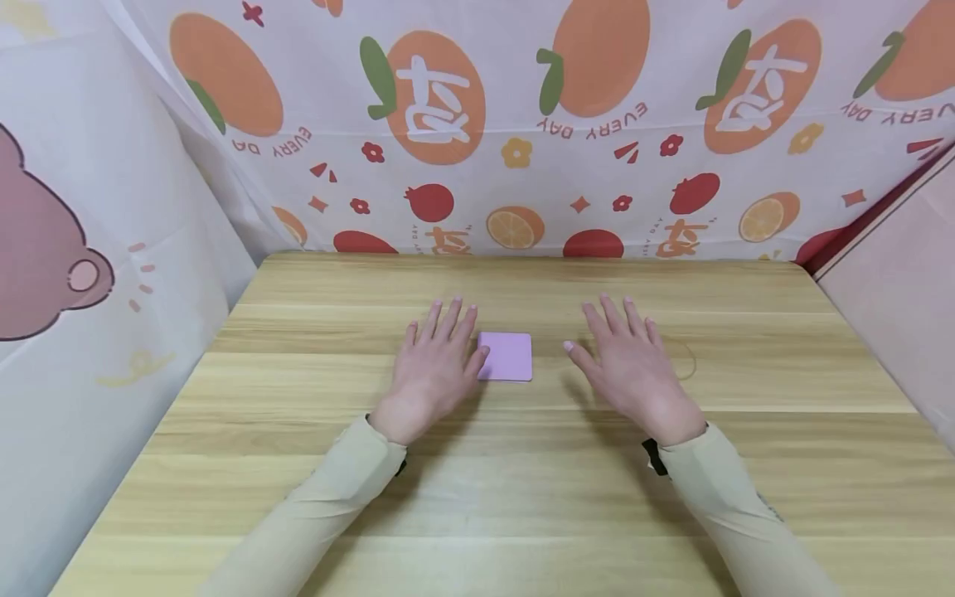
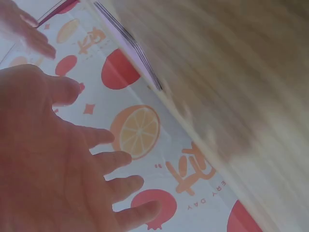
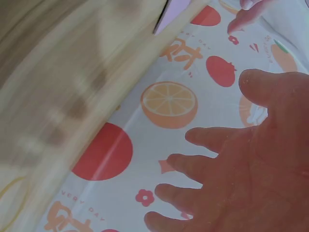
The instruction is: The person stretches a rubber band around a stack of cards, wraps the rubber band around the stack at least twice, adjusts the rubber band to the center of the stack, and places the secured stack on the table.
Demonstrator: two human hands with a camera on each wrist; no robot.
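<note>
A small light-purple square with rounded corners (image 1: 507, 358) lies flat on the wooden table. Seen edge-on in the left wrist view, it is a thin stack of layers (image 2: 130, 46) with dark lines between them. My left hand (image 1: 435, 369) hovers just left of it, fingers spread and straight, the thumb overlapping its edge in the head view. To its right my right hand (image 1: 634, 369) also hovers palm down with spread fingers, holding nothing. Beside that hand a thin yellowish loop, like a rubber band (image 1: 694, 362), lies on the table.
The wooden table (image 1: 477, 497) ends at a fruit-print cloth (image 1: 522, 166) hanging behind its far edge. Another pale cloth (image 1: 172, 274) with a pink cartoon figure hangs at the left. A pale pink panel (image 1: 895, 307) stands along the right side.
</note>
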